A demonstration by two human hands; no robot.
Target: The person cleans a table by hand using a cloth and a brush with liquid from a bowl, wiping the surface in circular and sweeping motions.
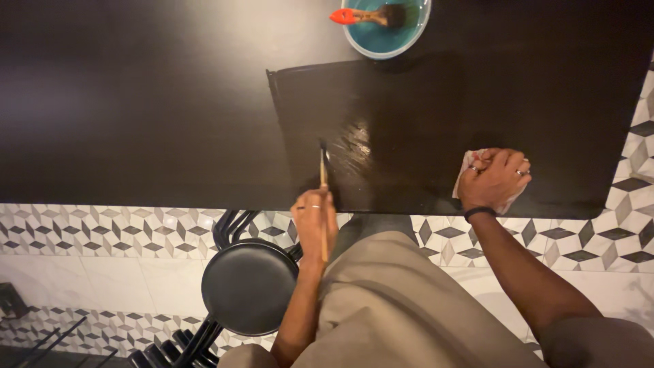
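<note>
Head view: left hand [315, 225] grips a paintbrush [323, 197] at 6 o'clock of the worktop [136, 102]; right hand [494, 178] clutches a cloth [467, 163] at 4 o'clock.

Teal round bowl [386, 33] at 12 o'clock on the dark glossy tabletop [136, 102], cut off by the top edge. Wide brush with an orange-red handle [364, 16] lies inside it, bristles toward 3 o'clock. Round black padded stool [248, 287] at 7 o'clock, just below the table edge. Floor of black, grey and white cube-pattern tiles [102, 228] runs from 9 to 3 o'clock.
</note>
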